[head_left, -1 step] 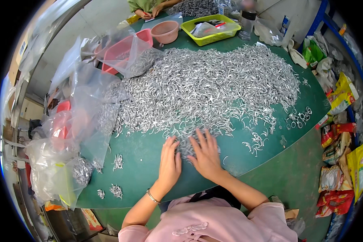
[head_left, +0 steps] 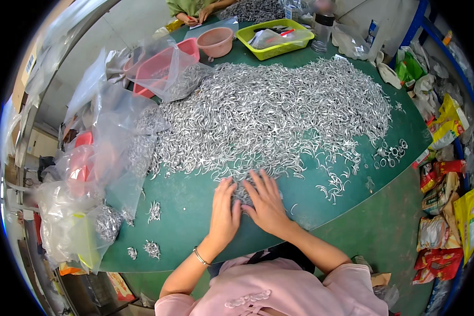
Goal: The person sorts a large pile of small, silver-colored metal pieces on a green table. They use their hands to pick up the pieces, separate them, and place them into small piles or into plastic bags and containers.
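From the head camera, a round table with a matte green top carries a broad heap of small metal hooks — thin, curved, silvery pieces with a dull shine, tangled thickly at the middle and thinning to loose strays at the near edge. Both hands lie flat, palms down, at that near edge. The left hand has its fingers spread and pressed on the table, its fingertips touching the pile's fringe; a thin bracelet circles the wrist. The right hand lies just beside it, fingers fanned out over a small clump of hooks. Neither hand is clenched or grasping anything — both are open and only press on the pieces beneath them.

To the left, crumpled clear plastic bags hold more hooks and some red tubs. Small separate clusters of hooks lie on the bare green near the bags. At the far side stand a pink bowl and a yellow-green tray. A few metal rings lie at the right edge of the heap, and bright snack wrappers crowd the floor beyond the table. Another person's hands show at the far rim.

The other frame is from the same instant, and nothing differs: hands, heap and bags sit in the same places.
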Motion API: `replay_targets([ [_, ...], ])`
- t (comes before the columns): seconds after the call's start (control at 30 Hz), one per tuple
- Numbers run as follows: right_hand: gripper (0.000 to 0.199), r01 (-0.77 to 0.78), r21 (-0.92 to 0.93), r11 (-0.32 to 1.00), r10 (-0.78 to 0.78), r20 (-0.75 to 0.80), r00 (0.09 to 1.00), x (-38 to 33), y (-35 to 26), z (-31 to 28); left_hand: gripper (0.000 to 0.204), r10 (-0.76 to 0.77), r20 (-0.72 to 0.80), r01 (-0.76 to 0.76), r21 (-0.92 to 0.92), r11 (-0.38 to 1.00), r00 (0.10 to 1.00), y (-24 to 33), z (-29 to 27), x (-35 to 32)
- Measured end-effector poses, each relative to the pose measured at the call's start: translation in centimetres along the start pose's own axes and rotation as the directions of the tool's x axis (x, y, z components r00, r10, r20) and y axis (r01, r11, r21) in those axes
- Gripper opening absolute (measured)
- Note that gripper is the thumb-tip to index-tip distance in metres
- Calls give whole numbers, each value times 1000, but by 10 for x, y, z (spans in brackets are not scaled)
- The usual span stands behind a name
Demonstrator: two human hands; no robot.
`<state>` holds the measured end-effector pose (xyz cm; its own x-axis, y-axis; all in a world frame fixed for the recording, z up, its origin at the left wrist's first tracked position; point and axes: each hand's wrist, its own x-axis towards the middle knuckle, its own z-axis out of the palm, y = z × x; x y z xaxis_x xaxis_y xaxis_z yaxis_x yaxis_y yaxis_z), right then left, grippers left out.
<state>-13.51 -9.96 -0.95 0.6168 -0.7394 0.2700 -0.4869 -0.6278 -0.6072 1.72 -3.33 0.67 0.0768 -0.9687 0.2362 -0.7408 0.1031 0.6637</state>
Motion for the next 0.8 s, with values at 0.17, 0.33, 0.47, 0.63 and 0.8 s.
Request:
replay_targets([
  [0.17,46,-17,189,982,15,10,1000,5,43,-49,72,-21,207,-31,243,969,978,33,2,-1],
  [0.33,55,-18,-229,973,19,3,1000,3,69,-59,63,64,252,-160,382,910,966,29,28,6],
  [0.47,65,51,-226,973,-20,136,990,-18,41,-43,54,37,212,-129,437,890,977,17,20,-8],
  [0.63,69,200,-184,962,-148,260,954,-29,8,-32,66,-37,139,-18,374,927,990,5,3,-32],
  [0.8,67,315,-197,929,-250,294,923,-29,-4,-18,59,-49,236,-61,438,897,971,-2,-21,-47],
])
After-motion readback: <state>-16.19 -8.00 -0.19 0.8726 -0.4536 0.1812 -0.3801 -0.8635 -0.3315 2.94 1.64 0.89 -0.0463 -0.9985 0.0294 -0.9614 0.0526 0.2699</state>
